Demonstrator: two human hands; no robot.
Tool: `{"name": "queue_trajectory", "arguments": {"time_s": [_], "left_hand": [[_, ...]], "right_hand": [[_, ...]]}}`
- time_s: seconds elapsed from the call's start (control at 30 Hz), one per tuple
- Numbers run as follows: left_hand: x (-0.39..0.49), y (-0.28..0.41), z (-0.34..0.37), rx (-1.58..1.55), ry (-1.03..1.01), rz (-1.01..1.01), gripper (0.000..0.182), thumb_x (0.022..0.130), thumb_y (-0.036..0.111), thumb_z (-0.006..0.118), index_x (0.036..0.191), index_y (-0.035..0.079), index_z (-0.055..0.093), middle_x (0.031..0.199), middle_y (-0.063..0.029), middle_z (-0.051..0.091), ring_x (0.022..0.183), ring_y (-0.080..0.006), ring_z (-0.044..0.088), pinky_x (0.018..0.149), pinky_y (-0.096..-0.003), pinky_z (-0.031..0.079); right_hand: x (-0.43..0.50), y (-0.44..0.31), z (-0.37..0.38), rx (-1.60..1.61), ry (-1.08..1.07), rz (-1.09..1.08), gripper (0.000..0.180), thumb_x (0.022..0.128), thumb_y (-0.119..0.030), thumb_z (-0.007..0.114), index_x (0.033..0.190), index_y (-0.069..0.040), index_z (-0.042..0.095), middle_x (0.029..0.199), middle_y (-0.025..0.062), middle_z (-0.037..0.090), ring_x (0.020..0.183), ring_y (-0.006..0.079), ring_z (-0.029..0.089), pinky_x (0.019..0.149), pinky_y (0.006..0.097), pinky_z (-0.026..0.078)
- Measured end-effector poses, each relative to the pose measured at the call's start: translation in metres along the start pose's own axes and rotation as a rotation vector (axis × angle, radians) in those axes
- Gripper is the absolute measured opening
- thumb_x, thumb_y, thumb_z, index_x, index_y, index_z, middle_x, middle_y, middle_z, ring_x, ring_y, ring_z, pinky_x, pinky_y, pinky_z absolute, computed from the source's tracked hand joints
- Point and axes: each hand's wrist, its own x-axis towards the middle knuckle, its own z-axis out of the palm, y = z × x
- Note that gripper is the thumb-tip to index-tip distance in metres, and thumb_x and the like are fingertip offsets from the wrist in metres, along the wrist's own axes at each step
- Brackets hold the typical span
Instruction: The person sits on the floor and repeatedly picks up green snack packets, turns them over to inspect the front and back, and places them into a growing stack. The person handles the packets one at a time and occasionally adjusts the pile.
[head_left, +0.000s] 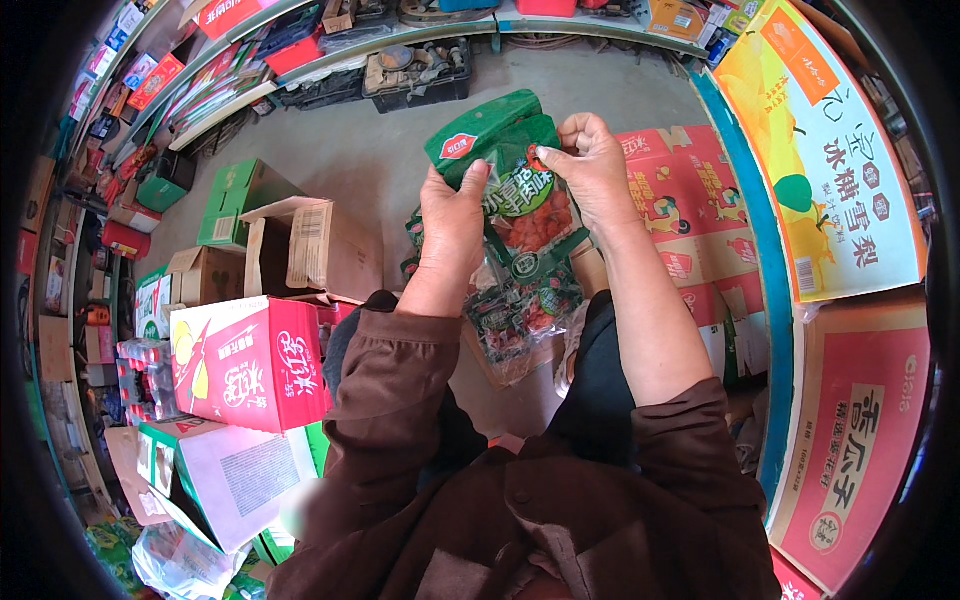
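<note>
A green snack packet (536, 217) with a clear window showing red pieces is held up in front of me. My left hand (454, 217) pinches its left side below the green header, thumb on top. At the upper right edge, my right hand (592, 161) grips the same packet between thumb and fingers. Under it, between my knees, lie more green snack packets (517, 322) in clear plastic, on or in an opened cardboard box (502, 371) whose lower part is largely hidden.
Opened cardboard boxes (352, 251) and a red-and-white drinks carton (247, 367) stand at the left. Red cartons (690, 195) are stacked at the right beside a blue-green shelf edge (776, 300). A black crate of metal parts (420, 82) sits ahead, under shelving.
</note>
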Motion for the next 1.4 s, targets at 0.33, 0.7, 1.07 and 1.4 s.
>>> {"name": "queue_trajectory", "arguments": {"time_s": [0.33, 0.7, 1.07, 1.4], "left_hand": [[-0.002, 0.005, -0.001, 0.0, -0.007, -0.002, 0.018, 0.087, 0.0, 0.054, 0.105, 0.001, 0.053, 0.096, -0.0063, 0.062, 0.083, -0.0138, 0.059, 0.073, -0.0267, 0.049], [-0.004, 0.007, 0.001, 0.019, -0.045, -0.021, 0.02, 0.086, 0.003, 0.056, 0.106, 0.001, 0.053, 0.098, -0.0069, 0.061, 0.085, -0.0143, 0.059, 0.075, -0.027, 0.049], [-0.006, 0.016, 0.002, -0.029, -0.129, -0.052, 0.019, 0.089, 0.016, 0.056, 0.103, 0.003, 0.057, 0.096, -0.0047, 0.062, 0.086, -0.0119, 0.057, 0.077, -0.0258, 0.046], [-0.003, 0.025, -0.007, -0.11, -0.068, -0.058, 0.018, 0.09, 0.017, 0.053, 0.098, 0.002, 0.058, 0.095, -0.0073, 0.062, 0.088, -0.0154, 0.058, 0.081, -0.0292, 0.045]], "right_hand": [[-0.003, -0.005, -0.002, -0.034, -0.089, 0.103, 0.007, 0.078, -0.005, 0.065, 0.077, -0.001, 0.059, 0.071, -0.0006, 0.057, 0.064, 0.0044, 0.049, 0.059, 0.0206, 0.042], [-0.001, 0.005, -0.002, -0.189, 0.001, -0.035, 0.004, 0.081, -0.005, 0.062, 0.08, -0.004, 0.059, 0.075, -0.0032, 0.056, 0.068, 0.0049, 0.048, 0.063, 0.0211, 0.041], [0.001, 0.001, 0.0, -0.118, -0.01, -0.03, 0.015, 0.081, -0.002, 0.06, 0.071, -0.003, 0.049, 0.066, -0.0032, 0.047, 0.062, 0.0047, 0.04, 0.056, 0.0237, 0.038], [-0.001, -0.002, -0.003, -0.112, -0.147, 0.009, 0.003, 0.084, -0.001, 0.058, 0.085, -0.004, 0.056, 0.078, -0.0032, 0.056, 0.071, 0.0045, 0.05, 0.067, 0.0203, 0.042]]}}
